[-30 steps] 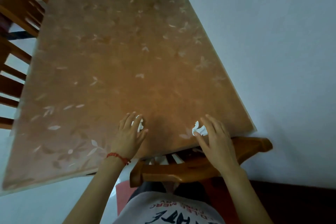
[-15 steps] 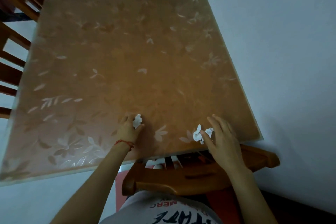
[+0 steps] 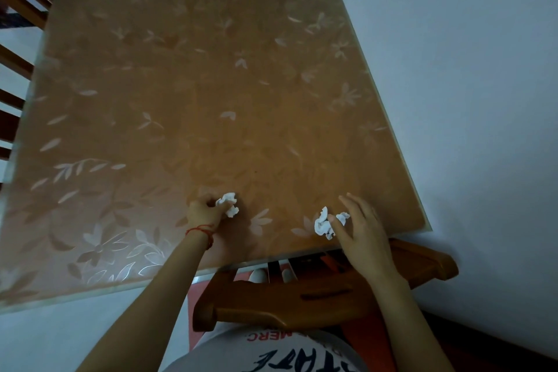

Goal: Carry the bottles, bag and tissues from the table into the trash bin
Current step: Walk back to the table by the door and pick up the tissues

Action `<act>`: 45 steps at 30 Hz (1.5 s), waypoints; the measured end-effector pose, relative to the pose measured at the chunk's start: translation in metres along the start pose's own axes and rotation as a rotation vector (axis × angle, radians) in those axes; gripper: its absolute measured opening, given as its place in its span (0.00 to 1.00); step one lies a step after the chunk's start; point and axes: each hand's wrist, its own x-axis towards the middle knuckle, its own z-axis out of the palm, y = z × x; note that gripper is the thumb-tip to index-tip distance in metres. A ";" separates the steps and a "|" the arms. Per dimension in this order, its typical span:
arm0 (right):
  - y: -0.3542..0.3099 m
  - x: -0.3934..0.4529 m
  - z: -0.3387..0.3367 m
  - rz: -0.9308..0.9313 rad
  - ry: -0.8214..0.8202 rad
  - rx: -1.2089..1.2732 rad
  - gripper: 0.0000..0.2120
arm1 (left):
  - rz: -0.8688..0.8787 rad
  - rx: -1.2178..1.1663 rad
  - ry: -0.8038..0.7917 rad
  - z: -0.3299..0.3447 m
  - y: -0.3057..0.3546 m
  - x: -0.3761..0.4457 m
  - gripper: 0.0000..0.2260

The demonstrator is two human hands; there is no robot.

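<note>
Two crumpled white tissues lie near the front edge of the brown table [image 3: 187,106] with its leaf-patterned cover. My left hand [image 3: 203,211], with a red string on the wrist, is curled around the left tissue [image 3: 228,204]. My right hand [image 3: 360,228] pinches the right tissue [image 3: 323,223] between thumb and fingers, the other fingers spread. Both tissues still touch the tabletop. No bottles, bag or trash bin are in view.
A wooden chair back [image 3: 302,293] stands between me and the table's front edge. More wooden chair slats [image 3: 18,63] line the table's left side. A pale wall [image 3: 468,100] runs along the table's right edge.
My left hand has closed from flat over its tissue to a curl around it. My right fingers have gathered the other tissue. The view has tilted down, and the green object at the far end has left the frame.
</note>
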 end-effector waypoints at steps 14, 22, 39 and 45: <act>0.007 0.029 0.037 0.391 -0.153 -0.078 0.22 | 0.098 -0.168 -0.105 0.002 0.008 -0.046 0.05; 0.003 0.045 0.056 0.359 -0.183 -0.140 0.13 | 0.093 -0.226 -0.079 -0.002 0.008 -0.054 0.07; -0.010 0.050 0.045 0.301 -0.182 0.481 0.06 | 0.108 -0.238 0.044 -0.022 0.010 -0.063 0.04; -0.025 0.045 0.034 0.249 -0.228 0.659 0.10 | 0.080 -0.278 0.175 -0.033 0.010 -0.078 0.03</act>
